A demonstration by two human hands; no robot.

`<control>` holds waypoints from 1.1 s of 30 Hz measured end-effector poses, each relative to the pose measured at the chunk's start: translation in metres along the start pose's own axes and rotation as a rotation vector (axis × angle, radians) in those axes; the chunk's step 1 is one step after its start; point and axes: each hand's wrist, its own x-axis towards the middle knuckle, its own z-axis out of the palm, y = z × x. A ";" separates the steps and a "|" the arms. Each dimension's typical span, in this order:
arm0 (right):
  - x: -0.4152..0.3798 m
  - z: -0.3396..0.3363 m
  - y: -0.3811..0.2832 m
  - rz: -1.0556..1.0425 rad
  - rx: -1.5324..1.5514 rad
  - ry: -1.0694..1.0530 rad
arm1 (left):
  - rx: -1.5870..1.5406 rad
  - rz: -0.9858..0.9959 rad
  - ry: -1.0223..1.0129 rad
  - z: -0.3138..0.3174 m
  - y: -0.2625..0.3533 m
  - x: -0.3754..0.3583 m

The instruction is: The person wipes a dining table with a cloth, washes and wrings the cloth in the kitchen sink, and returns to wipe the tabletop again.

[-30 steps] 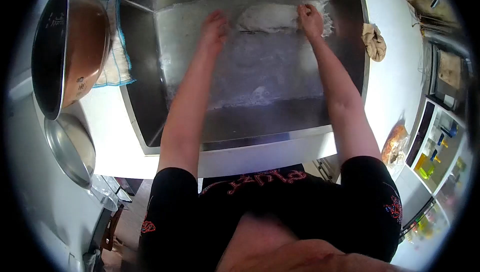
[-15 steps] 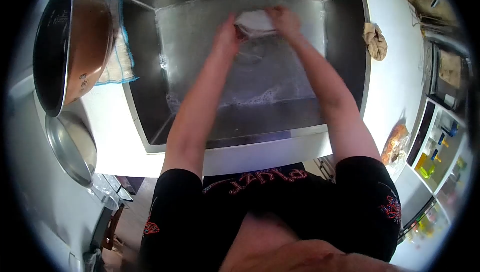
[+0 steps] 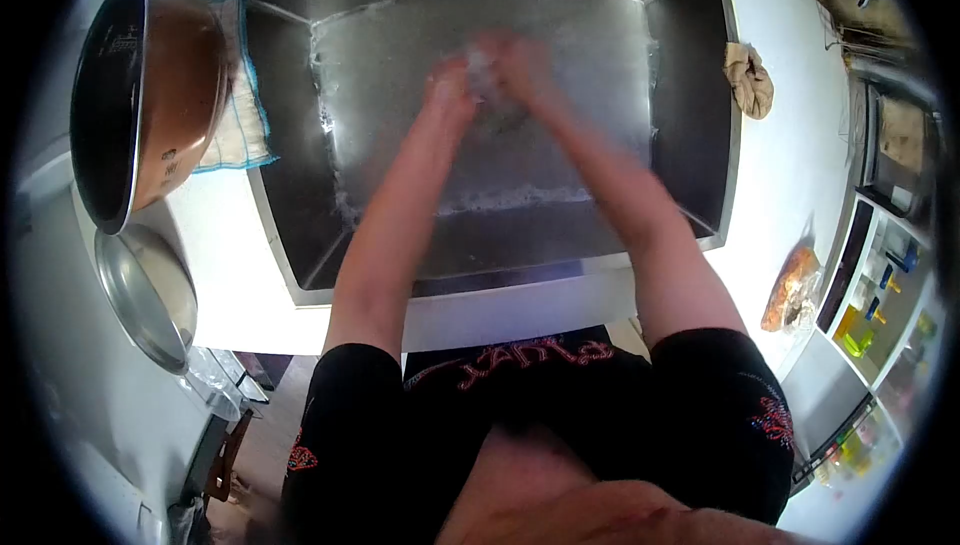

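Observation:
Both my hands are together over the sink [image 3: 690,75], above its cloudy, soapy water. Between them is a small white cloth [image 3: 482,67], bunched up and mostly covered by my fingers. My left hand [image 3: 452,85] is closed on its left side. From the right, my right hand [image 3: 518,63] grips it, blurred by motion. Single fingers are hard to make out.
Left of the sink a copper-coloured pot [image 3: 180,95] lies on its side on a blue-edged cloth [image 3: 235,125], with a metal bowl [image 3: 150,295] nearer me. A tan cloth [image 3: 748,82] hangs over the right rim. A plastic-bagged item [image 3: 792,292] sits farther right.
My right hand has moved left and slightly down, closing up to my left hand. The white cloth, spread wider before, is now bunched between them.

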 end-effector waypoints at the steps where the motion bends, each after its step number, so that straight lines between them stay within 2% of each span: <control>1: 0.009 -0.019 0.027 0.219 -0.051 -0.066 | 0.147 0.047 0.030 0.002 -0.009 0.002; 2: 0.010 -0.038 0.047 0.252 -0.059 -0.081 | 0.295 0.100 0.058 0.004 -0.016 0.006; 3: 0.010 -0.041 0.084 0.321 -0.072 0.012 | 0.278 0.069 0.107 0.001 -0.015 0.008; 4: 0.006 -0.058 0.107 0.416 0.072 0.135 | 0.259 0.040 0.157 -0.001 -0.015 0.011; 5: 0.005 -0.068 0.117 0.510 0.223 0.265 | 0.085 -0.074 0.220 -0.010 -0.006 0.012; 6: 0.000 -0.057 0.118 0.361 0.109 0.330 | -0.086 -0.192 0.279 -0.015 -0.002 0.013; 7: -0.010 -0.035 0.120 0.213 -0.007 0.393 | -0.071 -0.243 0.295 -0.002 0.004 0.007; 9: -0.022 -0.024 0.065 0.091 -0.071 0.214 | -0.046 -0.338 0.328 0.044 0.027 -0.014; 10: -0.027 -0.019 0.037 0.026 -0.094 0.128 | -0.065 -0.318 0.336 0.054 0.034 -0.018; 11: -0.039 -0.013 0.010 -0.143 0.088 0.181 | -0.084 -0.298 0.347 0.062 0.039 -0.020; 12: -0.053 -0.009 -0.018 -0.293 0.137 0.178 | -0.104 -0.279 0.360 0.065 0.040 -0.021; 13: -0.063 -0.008 -0.034 -0.437 0.187 0.177 | -0.221 -0.314 0.227 0.054 0.031 -0.022; 15: -0.056 -0.003 -0.030 -0.410 0.025 0.151 | -0.452 -0.373 -0.047 0.023 0.011 -0.018; 16: -0.047 0.003 -0.025 -0.403 -0.055 0.139 | -0.373 -0.333 -0.017 0.024 0.014 -0.015; 17: -0.027 0.021 0.020 -0.385 0.023 0.202 | -0.300 -0.289 0.014 0.026 0.016 -0.012; 20: -0.019 -0.071 0.046 0.165 -0.042 -0.063 | -0.086 -0.177 0.120 0.029 0.019 -0.009; 22: -0.011 -0.064 0.116 0.474 0.233 0.225 | -0.026 -0.144 0.188 0.019 0.019 -0.007; 24: -0.033 -0.025 0.131 0.432 -0.032 0.331 | -0.047 -0.164 0.235 0.000 0.011 -0.001; 25: -0.040 -0.018 0.130 0.403 -0.167 0.382 | 0.025 -0.168 0.197 0.011 0.011 -0.008; 27: -0.066 -0.029 0.103 0.189 -0.277 -0.026 | 0.171 -0.174 0.131 0.044 0.010 -0.031; 28: -0.072 -0.037 0.091 0.081 -0.326 -0.228 | 0.112 -0.234 0.159 0.048 0.008 -0.032; 31: -0.045 -0.072 0.116 0.429 -0.056 0.097 | 0.004 -0.379 0.254 0.054 0.006 -0.033; 33: -0.050 -0.077 0.069 0.318 0.092 -0.011 | 0.010 -0.436 0.329 0.065 0.005 -0.032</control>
